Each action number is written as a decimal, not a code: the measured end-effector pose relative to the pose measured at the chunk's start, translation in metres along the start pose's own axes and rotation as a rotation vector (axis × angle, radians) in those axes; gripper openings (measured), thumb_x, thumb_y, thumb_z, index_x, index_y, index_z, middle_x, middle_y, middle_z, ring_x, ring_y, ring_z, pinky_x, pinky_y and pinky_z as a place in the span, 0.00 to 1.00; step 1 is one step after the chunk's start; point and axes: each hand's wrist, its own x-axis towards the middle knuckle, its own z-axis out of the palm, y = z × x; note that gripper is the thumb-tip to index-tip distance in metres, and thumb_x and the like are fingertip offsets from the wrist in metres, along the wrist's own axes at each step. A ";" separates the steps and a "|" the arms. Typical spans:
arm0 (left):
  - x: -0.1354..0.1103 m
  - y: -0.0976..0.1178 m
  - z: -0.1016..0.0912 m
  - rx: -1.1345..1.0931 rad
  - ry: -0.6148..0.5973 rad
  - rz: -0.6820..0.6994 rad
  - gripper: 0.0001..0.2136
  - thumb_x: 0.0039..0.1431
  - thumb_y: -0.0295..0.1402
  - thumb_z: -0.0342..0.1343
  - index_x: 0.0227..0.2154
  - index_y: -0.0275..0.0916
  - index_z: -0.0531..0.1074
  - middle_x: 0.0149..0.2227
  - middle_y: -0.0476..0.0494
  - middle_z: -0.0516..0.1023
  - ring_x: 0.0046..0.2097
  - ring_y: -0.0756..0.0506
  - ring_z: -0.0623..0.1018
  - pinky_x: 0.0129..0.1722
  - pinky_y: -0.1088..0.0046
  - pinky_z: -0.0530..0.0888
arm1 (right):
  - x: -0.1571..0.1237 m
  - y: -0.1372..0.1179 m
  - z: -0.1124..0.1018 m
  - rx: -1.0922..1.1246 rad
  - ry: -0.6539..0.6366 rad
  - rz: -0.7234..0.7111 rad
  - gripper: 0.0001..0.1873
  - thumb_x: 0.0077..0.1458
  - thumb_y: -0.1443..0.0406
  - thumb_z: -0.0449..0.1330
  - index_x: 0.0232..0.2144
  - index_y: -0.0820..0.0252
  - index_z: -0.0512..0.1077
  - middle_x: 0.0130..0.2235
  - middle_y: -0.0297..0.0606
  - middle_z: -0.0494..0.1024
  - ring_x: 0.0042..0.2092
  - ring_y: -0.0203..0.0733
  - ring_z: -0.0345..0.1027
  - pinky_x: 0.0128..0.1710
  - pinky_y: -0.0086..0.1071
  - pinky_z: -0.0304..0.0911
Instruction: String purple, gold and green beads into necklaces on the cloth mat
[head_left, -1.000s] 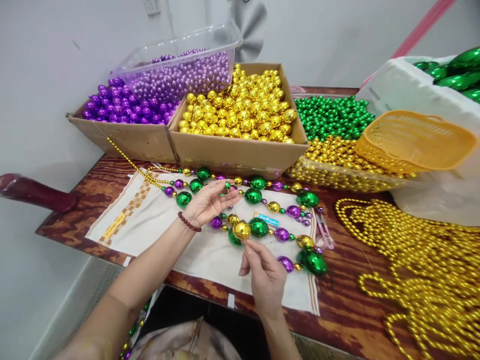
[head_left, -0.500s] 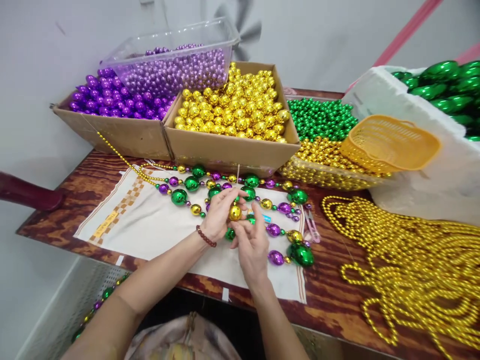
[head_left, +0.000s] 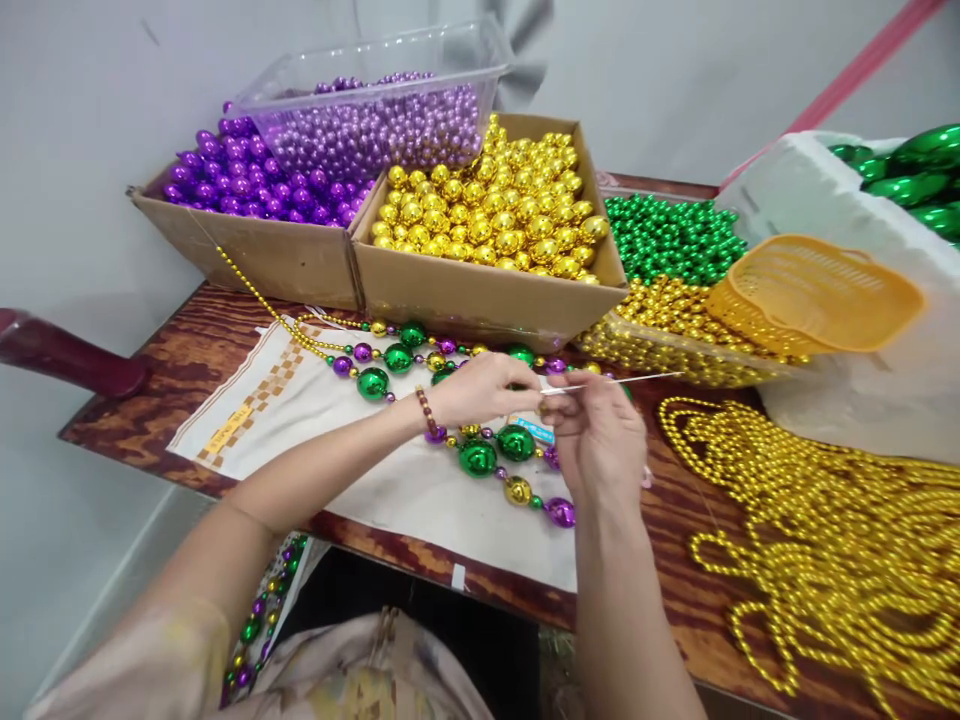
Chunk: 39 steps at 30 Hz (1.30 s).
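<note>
My left hand [head_left: 480, 390], a brown bead bracelet [head_left: 426, 412] at its wrist, is closed with its fingertips at the left end of a thin, straight white strand [head_left: 652, 378]. The same strand is pinched by my right hand [head_left: 604, 435] and sticks out to the right past its fingers. Something small and gold shows partly at the right fingertips. Below and behind both hands, strings of green, gold and purple beads [head_left: 478, 459] lie on a white cloth [head_left: 360, 480]. My right hand and forearm hide their right ends.
Along the back stand a box of purple beads [head_left: 262, 240], a box of gold beads [head_left: 480, 295], a clear tub [head_left: 390, 55] and a yellow basket [head_left: 825, 300]. Gold bead chains [head_left: 832, 540] heap at the right. A dark red post [head_left: 67, 355] is at the left.
Both hands have moved right and slightly up. The white strand, upright before, now lies almost level between them. The gold bead that showed between the hands is now mostly hidden. The view has shifted slightly.
</note>
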 end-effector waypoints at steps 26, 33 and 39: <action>-0.015 -0.090 -0.055 0.470 0.171 0.216 0.12 0.67 0.38 0.51 0.41 0.37 0.76 0.38 0.41 0.76 0.39 0.47 0.76 0.40 0.72 0.71 | 0.036 -0.056 0.047 0.177 -0.132 -0.030 0.18 0.44 0.56 0.74 0.27 0.54 0.69 0.17 0.21 0.59 0.16 0.27 0.53 0.14 0.24 0.49; -0.040 -0.111 -0.052 0.309 0.255 0.095 0.11 0.66 0.35 0.52 0.38 0.36 0.77 0.37 0.41 0.77 0.39 0.47 0.76 0.41 0.71 0.72 | 0.032 -0.090 0.057 0.201 -0.318 -0.080 0.13 0.49 0.58 0.72 0.29 0.53 0.71 0.18 0.21 0.54 0.15 0.27 0.46 0.14 0.28 0.44; -0.085 -0.120 -0.068 0.304 0.343 -0.085 0.10 0.64 0.34 0.52 0.35 0.37 0.77 0.35 0.43 0.79 0.37 0.47 0.76 0.40 0.70 0.71 | 0.024 -0.067 0.085 0.139 -0.390 -0.025 0.14 0.55 0.54 0.67 0.29 0.52 0.67 0.18 0.23 0.57 0.16 0.30 0.50 0.16 0.29 0.47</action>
